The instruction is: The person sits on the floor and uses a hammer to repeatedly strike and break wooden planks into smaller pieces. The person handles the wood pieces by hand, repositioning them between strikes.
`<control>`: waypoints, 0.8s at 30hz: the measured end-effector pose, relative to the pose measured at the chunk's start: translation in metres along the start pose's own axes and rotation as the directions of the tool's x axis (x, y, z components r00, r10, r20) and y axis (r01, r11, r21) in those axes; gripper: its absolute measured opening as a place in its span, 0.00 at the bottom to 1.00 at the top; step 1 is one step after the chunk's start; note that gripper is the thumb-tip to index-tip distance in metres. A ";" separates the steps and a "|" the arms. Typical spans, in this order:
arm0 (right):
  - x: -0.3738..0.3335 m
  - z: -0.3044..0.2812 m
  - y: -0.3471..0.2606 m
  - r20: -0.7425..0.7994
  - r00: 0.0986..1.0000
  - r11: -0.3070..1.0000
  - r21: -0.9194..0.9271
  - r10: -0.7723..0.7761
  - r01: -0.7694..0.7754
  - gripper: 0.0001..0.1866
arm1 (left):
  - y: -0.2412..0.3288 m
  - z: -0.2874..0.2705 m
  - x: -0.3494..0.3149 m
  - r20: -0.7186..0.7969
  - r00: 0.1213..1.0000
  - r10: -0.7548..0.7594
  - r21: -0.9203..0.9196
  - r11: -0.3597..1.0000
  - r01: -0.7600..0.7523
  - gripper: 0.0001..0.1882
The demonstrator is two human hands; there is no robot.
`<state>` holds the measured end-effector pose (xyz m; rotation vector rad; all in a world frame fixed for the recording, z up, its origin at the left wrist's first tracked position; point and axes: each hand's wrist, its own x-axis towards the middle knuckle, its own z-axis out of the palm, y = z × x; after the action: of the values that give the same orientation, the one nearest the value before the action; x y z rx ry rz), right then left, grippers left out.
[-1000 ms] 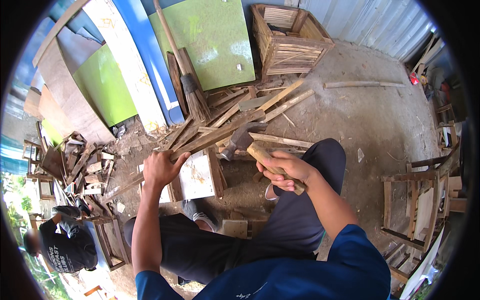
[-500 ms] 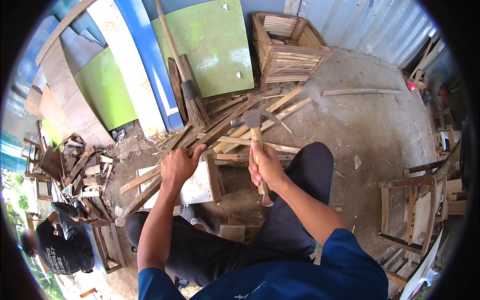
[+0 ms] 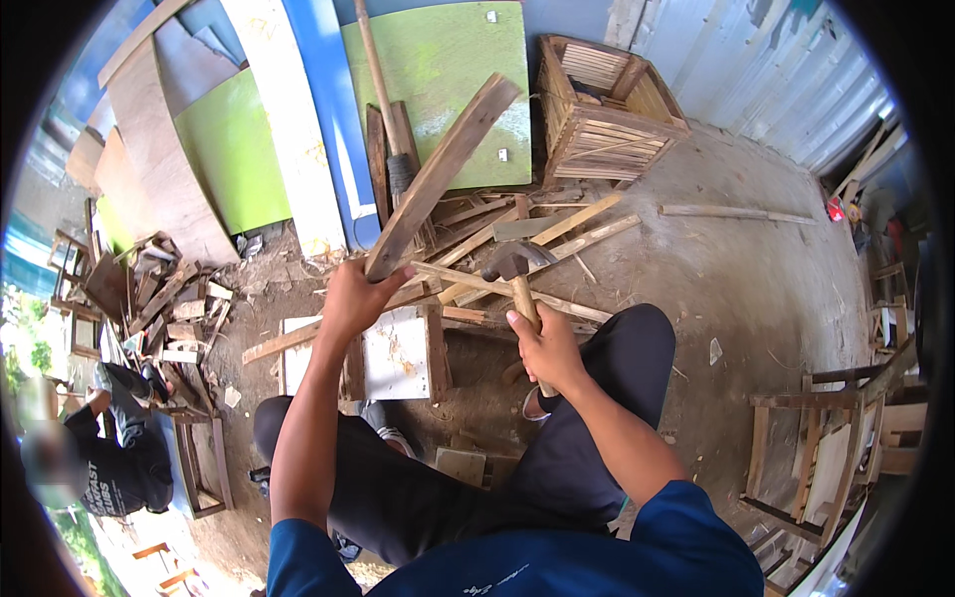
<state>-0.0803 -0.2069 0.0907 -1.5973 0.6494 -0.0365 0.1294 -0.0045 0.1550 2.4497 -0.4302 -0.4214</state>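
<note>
My left hand [image 3: 356, 300] is closed around the lower end of a weathered wooden plank [image 3: 445, 171], which slants up and away to the right. In my right hand [image 3: 547, 350] is a claw hammer [image 3: 524, 298], gripped by its wooden handle with the metal head up. Between my knees and the wood pile stands a low wooden piece with a white top [image 3: 403, 350]. Loose wood strips [image 3: 572, 237] lie crossed on the ground beyond the hammer.
A slatted wooden crate [image 3: 612, 149] stands far right of a broom [image 3: 398, 164] and a leaning green panel [image 3: 477, 60]. Scrap wood [image 3: 164, 303] is heaped at left, near a seated person [image 3: 129, 458]. Wooden frames [image 3: 811, 438] stand at right; a pole [image 3: 736, 213] lies on the floor.
My left hand has lifted the plank from its low slant across the pile to a raised, steeper one. The hammer in my right hand has shifted slightly down and right in view.
</note>
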 end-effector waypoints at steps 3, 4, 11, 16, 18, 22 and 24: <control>-0.002 0.011 0.004 -0.019 0.983 0.954 -0.247 -0.182 0.172 0.19 | 0.011 0.005 -0.003 0.158 0.987 -0.027 -0.213 0.975 0.061 0.24; -0.003 0.014 0.005 -0.028 0.962 0.910 -0.334 -0.270 0.246 0.20 | 0.015 0.009 -0.005 0.173 0.984 0.034 -0.322 0.946 0.024 0.20; -0.001 0.031 0.002 0.001 0.957 0.871 -0.414 -0.290 0.264 0.20 | 0.023 0.037 0.009 0.234 0.961 0.147 -0.264 0.961 -0.082 0.24; -0.001 0.036 0.002 0.010 0.965 0.879 -0.410 -0.261 0.242 0.19 | 0.020 0.045 0.019 0.182 0.960 0.213 -0.283 0.946 -0.156 0.24; -0.002 0.036 0.002 0.007 0.969 0.871 -0.438 -0.246 0.224 0.19 | 0.020 0.045 0.018 0.174 0.956 0.238 -0.296 0.938 -0.179 0.24; -0.002 0.035 0.001 0.020 0.976 0.856 -0.476 -0.216 0.200 0.20 | 0.025 0.043 0.015 0.173 0.962 0.212 -0.275 0.948 -0.159 0.24; -0.002 0.034 0.000 0.052 0.976 0.846 -0.490 -0.211 0.209 0.20 | 0.028 0.042 0.014 0.174 0.968 0.181 -0.244 0.960 -0.136 0.24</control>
<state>-0.0688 -0.1749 0.0861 -2.1643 0.5042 -0.0370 0.1193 -0.0525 0.1371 2.1394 -0.6211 -0.6102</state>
